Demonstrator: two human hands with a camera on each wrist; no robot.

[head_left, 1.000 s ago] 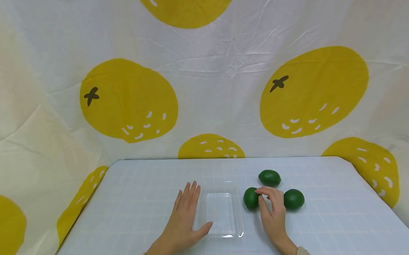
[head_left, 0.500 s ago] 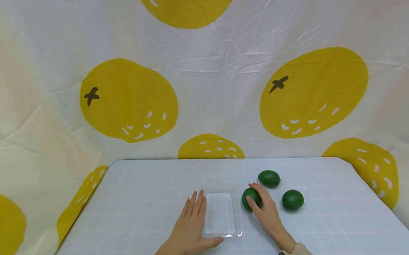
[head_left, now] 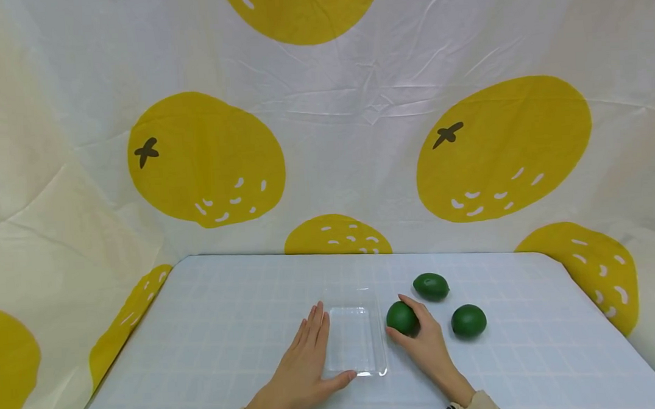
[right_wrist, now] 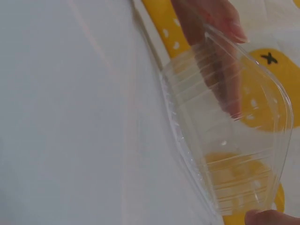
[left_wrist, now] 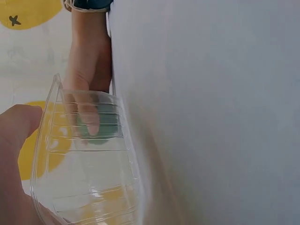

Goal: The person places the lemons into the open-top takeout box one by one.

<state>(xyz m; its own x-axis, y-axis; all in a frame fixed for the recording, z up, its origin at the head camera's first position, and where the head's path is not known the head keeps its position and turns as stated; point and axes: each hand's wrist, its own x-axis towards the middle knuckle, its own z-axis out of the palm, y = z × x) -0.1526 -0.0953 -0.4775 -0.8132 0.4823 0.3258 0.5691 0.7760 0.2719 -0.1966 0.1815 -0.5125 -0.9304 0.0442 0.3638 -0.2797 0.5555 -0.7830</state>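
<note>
A clear plastic container (head_left: 382,342) stands on the table, its hollow facing up. My left hand (head_left: 299,370) lies along its left side with straight fingers, the thumb stretched across the near rim. To the right of the container, my right hand (head_left: 428,341) holds a green lime (head_left: 401,317), thumb on the near side and fingers on the far side. Through the container's wall (left_wrist: 89,164), the left wrist view shows that lime (left_wrist: 104,129) low beside the tabletop. The right wrist view has the left hand (right_wrist: 220,70) behind the clear plastic (right_wrist: 276,140).
Another lime (head_left: 432,286) lies behind the right hand, and one more lime (head_left: 468,321) sits to its right. A pale checked cloth (head_left: 217,319) covers the table. Behind it hangs a white curtain (head_left: 353,167) with big yellow fruit prints.
My right hand goes from touching the lime's right side to spreading thumb and fingers around it. My left hand has shifted right and nearer, up against the container.
</note>
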